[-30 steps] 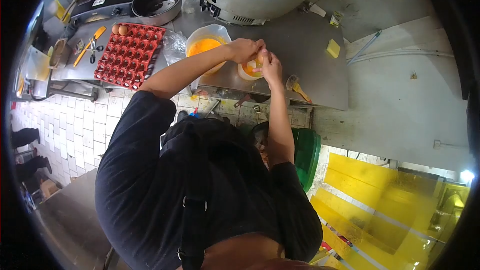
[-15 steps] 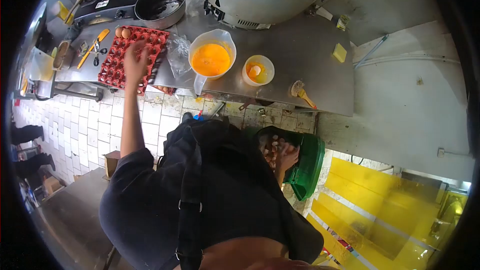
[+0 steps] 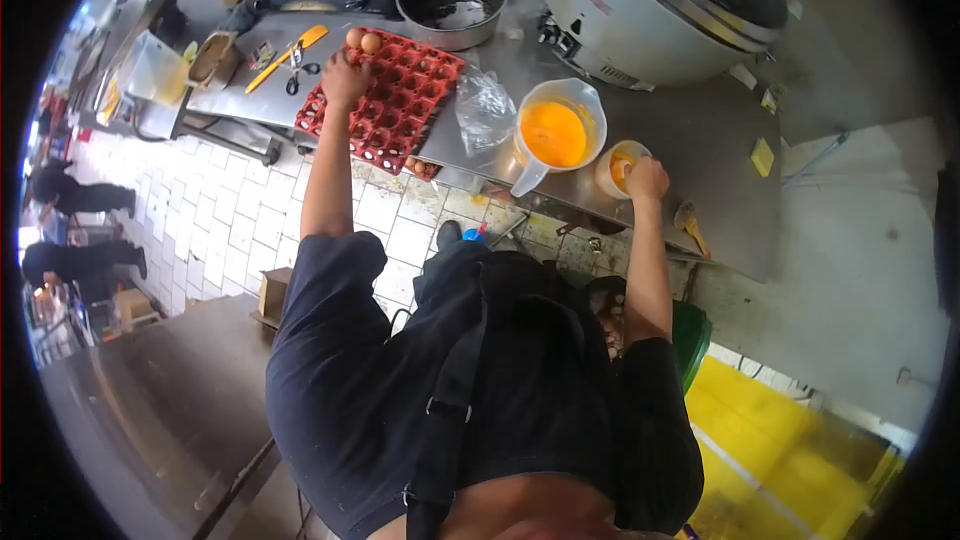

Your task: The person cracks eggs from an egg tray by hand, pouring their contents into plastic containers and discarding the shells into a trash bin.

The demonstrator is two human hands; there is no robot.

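My left hand (image 3: 345, 80) is over the upper left part of the red egg tray (image 3: 400, 90), its fingers parted and bent just below two brown eggs (image 3: 371, 43). Nothing shows in its grasp. My right hand (image 3: 648, 180) is closed at the right rim of a small white cup (image 3: 607, 178), which has some yolk and a pale piece inside. Left of the cup stands a larger white jug (image 3: 593, 125), with beaten orange egg (image 3: 553, 134) in it and its handle towards me. Crumpled clear plastic (image 3: 484, 112) lies between tray and jug.
A black pan (image 3: 452, 2) and a big cooker (image 3: 640, 20) stand at the back. Scissors (image 3: 293, 80) and an orange tool (image 3: 270, 70) lie left of the tray. A brush (image 3: 692, 230) is near the right front edge. Below is a green bin (image 3: 692, 340). Another person's legs show far left.
Both hands first met over the small cup, then parted. My left hand went to the tray; my right hand went down to the bin and is now back at the cup. The view has shifted left.
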